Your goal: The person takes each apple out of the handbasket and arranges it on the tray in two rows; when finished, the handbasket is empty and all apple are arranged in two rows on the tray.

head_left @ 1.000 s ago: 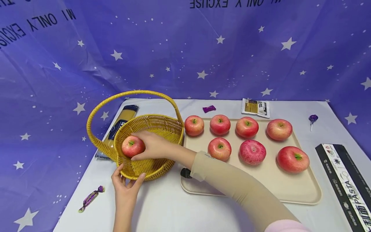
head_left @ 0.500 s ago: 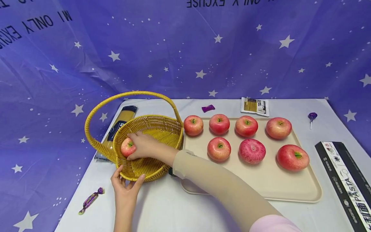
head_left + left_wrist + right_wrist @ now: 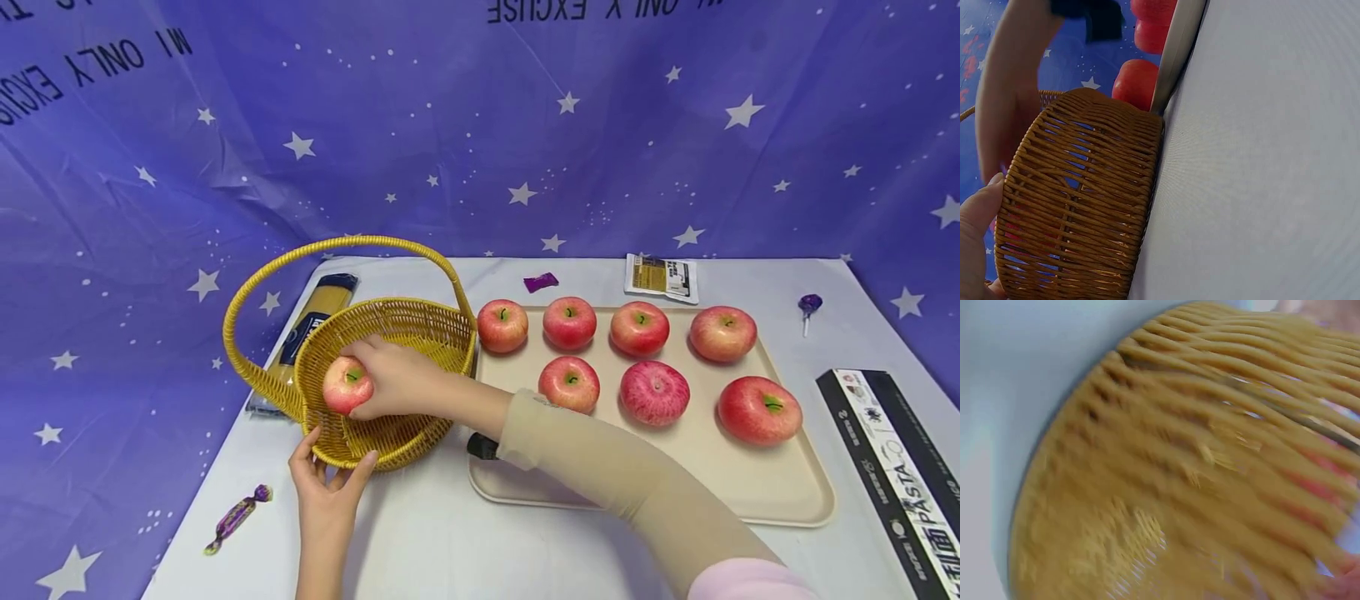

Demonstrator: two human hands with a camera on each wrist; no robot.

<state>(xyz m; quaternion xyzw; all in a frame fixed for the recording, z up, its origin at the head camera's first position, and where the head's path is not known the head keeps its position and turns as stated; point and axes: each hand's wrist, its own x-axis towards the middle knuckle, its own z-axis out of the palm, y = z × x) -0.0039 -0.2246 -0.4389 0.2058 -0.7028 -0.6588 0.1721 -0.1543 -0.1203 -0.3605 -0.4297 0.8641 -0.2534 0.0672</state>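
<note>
A yellow wicker basket (image 3: 408, 455) with a tall arched handle stands at the left of the table. My right hand (image 3: 401, 379) reaches into it and grips a red apple (image 3: 347, 386) with a green stem, near the left inner wall. At the front left rim, my left hand (image 3: 327, 483) holds the basket between thumb and fingers. In the left wrist view the thumb (image 3: 982, 203) lies against the woven side (image 3: 1079, 200). The right wrist view is blurred and mostly filled by the weave (image 3: 1147, 481).
Right of the basket lies a beige tray (image 3: 645, 487) with several apples in two rows. Around it are a sachet (image 3: 662, 278), a purple candy (image 3: 541, 282), a lollipop (image 3: 810, 305) and a black pasta box (image 3: 892, 475). A pasta bag (image 3: 322, 304) lies behind the basket, a wrapped candy (image 3: 237, 519) front left.
The right hand with the apple moved left and deeper into the basket, then came back a little to the right. The left hand has stayed at the rim.
</note>
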